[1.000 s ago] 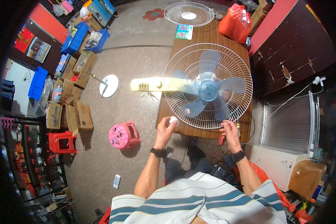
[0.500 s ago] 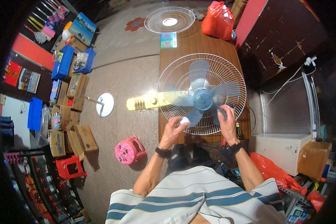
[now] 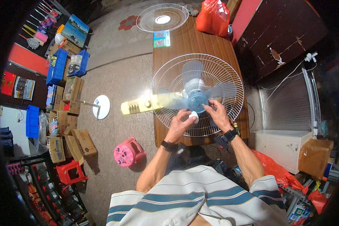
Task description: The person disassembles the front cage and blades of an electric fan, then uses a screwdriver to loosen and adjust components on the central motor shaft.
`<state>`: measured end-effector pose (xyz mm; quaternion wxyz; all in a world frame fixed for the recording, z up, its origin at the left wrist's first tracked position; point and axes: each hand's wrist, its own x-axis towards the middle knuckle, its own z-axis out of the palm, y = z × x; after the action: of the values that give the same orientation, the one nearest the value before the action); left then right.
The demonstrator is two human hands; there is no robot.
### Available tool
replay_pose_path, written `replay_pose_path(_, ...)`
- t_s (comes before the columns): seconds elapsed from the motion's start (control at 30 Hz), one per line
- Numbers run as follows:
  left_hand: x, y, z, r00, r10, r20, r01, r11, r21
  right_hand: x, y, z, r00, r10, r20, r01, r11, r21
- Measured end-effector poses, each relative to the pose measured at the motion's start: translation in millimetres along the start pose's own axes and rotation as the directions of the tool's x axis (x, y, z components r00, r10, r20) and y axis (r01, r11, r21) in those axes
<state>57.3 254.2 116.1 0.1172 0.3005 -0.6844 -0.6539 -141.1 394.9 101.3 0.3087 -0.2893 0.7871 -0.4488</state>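
Note:
A fan's white wire cage [image 3: 232,70] lies on a wooden table [image 3: 195,41], with translucent blue blades [image 3: 221,90] and a round blue hub [image 3: 196,97] inside. A pale yellow fan body [image 3: 133,106] sticks out leftward beneath it. My left hand [image 3: 179,124] grips a small round white piece [image 3: 194,117] over the lower part of the cage, just below the hub. My right hand [image 3: 218,113] is at the hub's lower right, thumb and fingertips pinched at its edge; whatever is between them is too small to make out.
Another cage [image 3: 147,17] and a red bag [image 3: 211,20] are at the table's far end. A white stand base [image 3: 101,107] and pink stool [image 3: 126,152] stand on the floor left. Boxes and blue bins [image 3: 54,71] line the left wall. A white cabinet [image 3: 280,150] stands right.
Both my hands have moved forward and inward over the fan, the right one up to the hub. The white piece has travelled with my left hand. The view has shifted slightly.

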Motion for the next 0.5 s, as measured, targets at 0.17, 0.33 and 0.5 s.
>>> replay_pose_path(0.17,-8,6,0,0.999,-0.054,-0.008,0.053,0.998,-0.022,-6,-1,-3,1.000,-0.017,0.012,0.017,1.000,-0.021)
replay_pose_path(0.33,-21,20,0,0.999,0.016,-0.030,-0.014,0.998,0.062,-17,-8,-10,0.995,-0.075,0.060,0.072,0.996,0.043)
replay_pose_path(0.5,-38,56,2,1.000,0.027,-0.006,-0.026,0.989,0.145,-39,-42,-31,0.983,0.045,0.177,-0.080,0.977,0.196)
